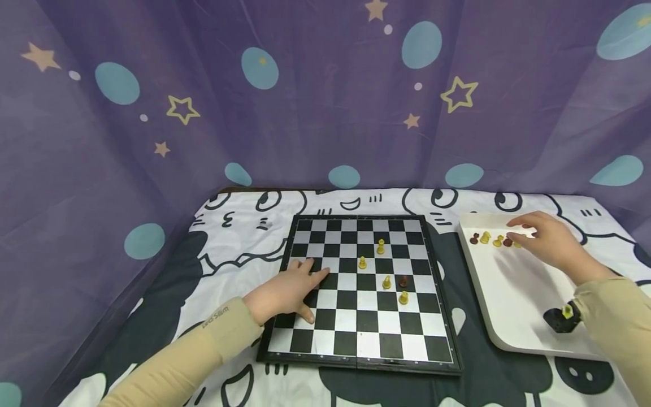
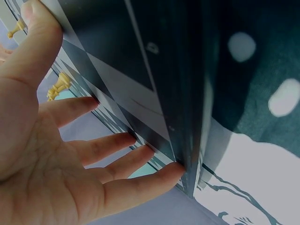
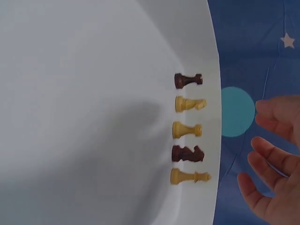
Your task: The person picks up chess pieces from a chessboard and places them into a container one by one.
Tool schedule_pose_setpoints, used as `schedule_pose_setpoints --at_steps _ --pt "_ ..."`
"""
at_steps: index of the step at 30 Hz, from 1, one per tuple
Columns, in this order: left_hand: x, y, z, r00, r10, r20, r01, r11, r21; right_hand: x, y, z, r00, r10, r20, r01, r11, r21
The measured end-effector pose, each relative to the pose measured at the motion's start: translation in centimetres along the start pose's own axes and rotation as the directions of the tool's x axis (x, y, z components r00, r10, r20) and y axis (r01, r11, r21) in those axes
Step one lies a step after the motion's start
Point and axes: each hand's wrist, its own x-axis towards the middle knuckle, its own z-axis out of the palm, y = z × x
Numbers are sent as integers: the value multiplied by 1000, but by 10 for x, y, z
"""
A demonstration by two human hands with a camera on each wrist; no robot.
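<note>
My left hand [image 1: 291, 288] rests on the left side of a black-and-white chessboard [image 1: 346, 342], fingers spread. In the left wrist view its fingertips [image 2: 174, 169] meet the board near the edge. Yellow chess pieces, among them a pawn [image 1: 362, 262], and one dark brown piece [image 1: 403, 281] stand on the board. Over the far end of a white tray [image 1: 513, 316] hovers my right hand [image 1: 546, 240], its fingers loosely bent around nothing. Below it lie a brown rook [image 3: 188, 80], a yellow knight [image 3: 190, 104], a yellow rook [image 3: 187, 130], a brown knight [image 3: 187, 153] and a longer yellow piece [image 3: 190, 176].
The tray stands right of the board on a cartoon-print cloth [image 1: 300, 390]. A black object [image 1: 561, 317] with a yellow patch shows beside the right sleeve [image 1: 610, 316]. Behind the table hangs a purple curtain [image 1: 325, 113] with stars and blue ovals.
</note>
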Motion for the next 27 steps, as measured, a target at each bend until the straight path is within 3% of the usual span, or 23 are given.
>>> schedule_pose_setpoints --at_steps 18,27 --pt "0 -1 -1 1000 12 -21 -12 1000 -19 -3 -47 7 984 -167 -67 171 984 54" --pt "-1 -1 1 999 17 -31 -17 1000 -12 -4 -69 12 970 -240 -48 242 969 50"
